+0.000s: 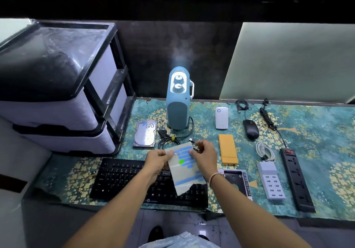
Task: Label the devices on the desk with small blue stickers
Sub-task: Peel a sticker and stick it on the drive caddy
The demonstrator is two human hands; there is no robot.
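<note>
- While our left hand (pixel 158 159) pinches the left edge of the sticker sheet (pixel 185 168) between thumb and curled fingers, we hold the sheet above the black keyboard (pixel 123 178).
- Our right hand (pixel 204 156) has its fingertips bent onto the sheet's upper right part, among the blue stickers (pixel 183 152); whether one sticker is lifted we cannot tell.
- One green sticker (pixel 181 161) sits near the sheet's middle, and the sheet's lower edge is torn.
- Just beyond the hands we see a coiled black cable (pixel 169 141) and, to its left, a hard drive (pixel 145 134) with a small blue mark on its top.
- Behind these stands a blue heater (pixel 177 101) with two knobs.
- To the right lie an orange case (pixel 227 148), a white plug-in device (pixel 221 117), a black mouse (pixel 250 129), a white cable (pixel 266 151), a white USB charging hub (pixel 270 182) and a black power strip (pixel 295 178).
- A drive caddy (pixel 237 180) lies beside our right wrist.
- At far left a drawer unit (pixel 63 86) stands on the patterned desk cover (pixel 317 132).
</note>
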